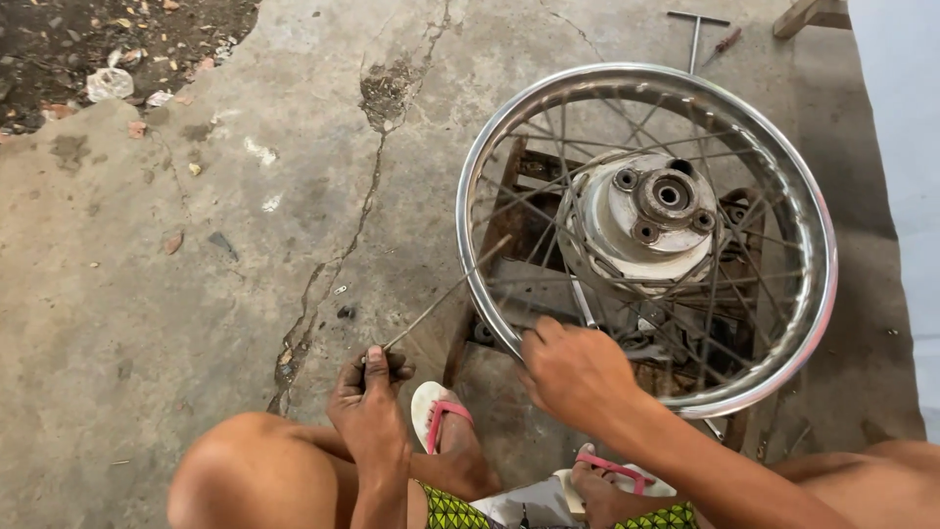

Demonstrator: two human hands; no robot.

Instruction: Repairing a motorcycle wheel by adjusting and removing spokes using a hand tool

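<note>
The left hand [370, 397] pinched a thin, stiff loose spoke [446, 294]; the right hand [573, 372] gripped the rigid, likely heavy, slick chrome rim [470, 230].

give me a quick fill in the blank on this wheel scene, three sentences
1. The left hand pinches a thin loose ____ that slants up toward the rim.
2. The right hand rests on the shiny wheel's ____ edge, the one closest to the person.
3. The person's feet wear sandals with ____ straps.

Missing words: spoke; near; pink
</note>
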